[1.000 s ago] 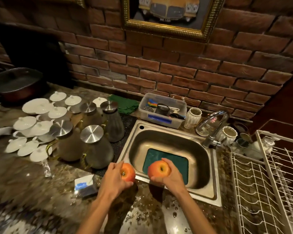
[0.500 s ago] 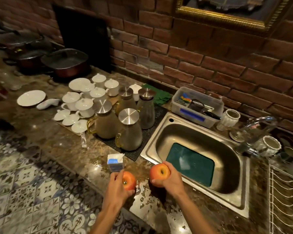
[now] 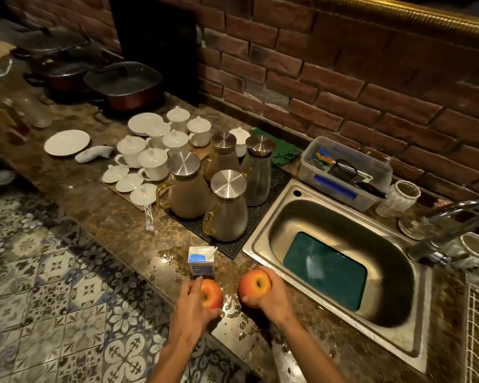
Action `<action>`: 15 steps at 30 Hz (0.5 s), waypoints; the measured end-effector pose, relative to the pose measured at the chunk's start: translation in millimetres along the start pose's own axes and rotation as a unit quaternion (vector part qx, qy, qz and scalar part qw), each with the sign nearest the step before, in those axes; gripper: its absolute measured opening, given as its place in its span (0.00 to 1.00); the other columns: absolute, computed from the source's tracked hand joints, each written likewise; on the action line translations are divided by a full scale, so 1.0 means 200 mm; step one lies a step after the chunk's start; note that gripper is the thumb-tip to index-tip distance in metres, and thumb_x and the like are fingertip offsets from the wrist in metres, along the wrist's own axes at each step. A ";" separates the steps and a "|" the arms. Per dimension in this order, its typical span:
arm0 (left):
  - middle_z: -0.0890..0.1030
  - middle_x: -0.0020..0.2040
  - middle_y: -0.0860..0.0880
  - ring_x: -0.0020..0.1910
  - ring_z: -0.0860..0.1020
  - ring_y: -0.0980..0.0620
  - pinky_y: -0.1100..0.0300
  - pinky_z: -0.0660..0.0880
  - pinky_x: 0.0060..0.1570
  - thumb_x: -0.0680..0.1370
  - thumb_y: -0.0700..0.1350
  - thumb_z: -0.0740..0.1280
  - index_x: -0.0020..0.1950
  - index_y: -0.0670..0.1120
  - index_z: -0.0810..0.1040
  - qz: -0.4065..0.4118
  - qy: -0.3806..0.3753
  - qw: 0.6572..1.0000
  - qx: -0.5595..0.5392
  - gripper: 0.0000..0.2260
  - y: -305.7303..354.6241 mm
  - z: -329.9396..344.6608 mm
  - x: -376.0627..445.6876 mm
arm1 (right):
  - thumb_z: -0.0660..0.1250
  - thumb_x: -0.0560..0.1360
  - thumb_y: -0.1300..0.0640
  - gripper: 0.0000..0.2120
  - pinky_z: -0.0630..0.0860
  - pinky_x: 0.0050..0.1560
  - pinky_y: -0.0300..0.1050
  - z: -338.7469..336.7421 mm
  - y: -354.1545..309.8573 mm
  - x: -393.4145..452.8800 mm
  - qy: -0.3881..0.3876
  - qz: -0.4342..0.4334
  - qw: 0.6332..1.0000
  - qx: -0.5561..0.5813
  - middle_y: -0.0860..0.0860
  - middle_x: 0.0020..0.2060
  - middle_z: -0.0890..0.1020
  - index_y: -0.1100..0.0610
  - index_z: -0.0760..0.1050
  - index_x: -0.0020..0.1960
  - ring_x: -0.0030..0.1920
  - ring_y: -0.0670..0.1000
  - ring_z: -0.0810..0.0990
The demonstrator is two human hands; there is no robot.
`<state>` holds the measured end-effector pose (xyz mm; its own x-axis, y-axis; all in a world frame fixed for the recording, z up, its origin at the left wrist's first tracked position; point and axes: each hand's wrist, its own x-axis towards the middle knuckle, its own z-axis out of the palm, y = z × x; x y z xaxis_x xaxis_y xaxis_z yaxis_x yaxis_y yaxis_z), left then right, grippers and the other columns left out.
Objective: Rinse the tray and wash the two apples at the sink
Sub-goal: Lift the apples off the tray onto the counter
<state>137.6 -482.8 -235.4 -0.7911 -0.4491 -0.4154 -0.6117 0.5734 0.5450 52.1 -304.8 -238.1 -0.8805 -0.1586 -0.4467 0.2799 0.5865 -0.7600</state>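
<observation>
Holding two apples over the wet bench (image 3: 260, 338).
Left grip (image 3: 190, 306) curled round one apple (image 3: 212, 295), right grip (image 3: 274, 297) round the other apple (image 3: 253, 283); green tray (image 3: 325, 269) in sink (image 3: 263, 230) at two o'clock.

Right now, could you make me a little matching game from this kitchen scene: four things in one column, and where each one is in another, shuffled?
Things:
1. tray
2. left apple
3. green cloth
4. small carton

Places:
A. on the wet counter, just beyond the left hand
B. flat in the bottom of the sink
C. by the brick wall, behind the jugs
D. held in the person's left hand

Pairs: 1-B, 2-D, 3-C, 4-A
</observation>
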 end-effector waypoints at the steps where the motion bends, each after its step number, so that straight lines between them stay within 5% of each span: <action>1: 0.63 0.77 0.48 0.72 0.70 0.47 0.46 0.67 0.72 0.67 0.55 0.79 0.79 0.50 0.61 0.003 -0.001 1.000 -0.004 0.45 -0.01 0.00 0.00 | 0.84 0.57 0.54 0.42 0.75 0.65 0.54 0.00 0.01 0.00 -0.001 0.000 1.000 0.000 0.48 0.63 0.75 0.44 0.71 0.68 0.64 0.52 0.73; 7: 0.63 0.77 0.51 0.72 0.70 0.47 0.46 0.70 0.70 0.67 0.57 0.78 0.79 0.52 0.59 0.000 0.000 1.000 -0.007 0.46 -0.04 0.00 0.02 | 0.83 0.61 0.54 0.42 0.73 0.67 0.54 0.01 0.02 -0.06 0.003 -0.031 0.999 -0.009 0.46 0.67 0.71 0.43 0.69 0.70 0.67 0.51 0.71; 11: 0.63 0.76 0.52 0.72 0.70 0.49 0.46 0.70 0.70 0.67 0.56 0.78 0.80 0.53 0.58 0.006 0.000 1.000 -0.030 0.46 -0.04 0.00 0.01 | 0.81 0.64 0.55 0.40 0.74 0.58 0.44 0.02 0.02 -0.08 -0.013 -0.047 0.999 -0.021 0.47 0.70 0.67 0.40 0.67 0.70 0.65 0.50 0.70; 15: 0.60 0.77 0.48 0.75 0.65 0.47 0.46 0.66 0.74 0.68 0.57 0.78 0.81 0.49 0.55 0.017 -0.014 0.997 -0.071 0.48 -0.05 0.00 -0.01 | 0.81 0.64 0.52 0.40 0.78 0.59 0.51 0.00 0.01 -0.07 -0.032 -0.036 0.998 -0.030 0.50 0.71 0.66 0.40 0.65 0.71 0.67 0.56 0.71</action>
<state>144.5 -487.6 -240.8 -0.8121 -0.4108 -0.4143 -0.5794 0.4844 0.6555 63.8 -301.4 -233.3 -0.8704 -0.2515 -0.4232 0.1919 0.6183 -0.7621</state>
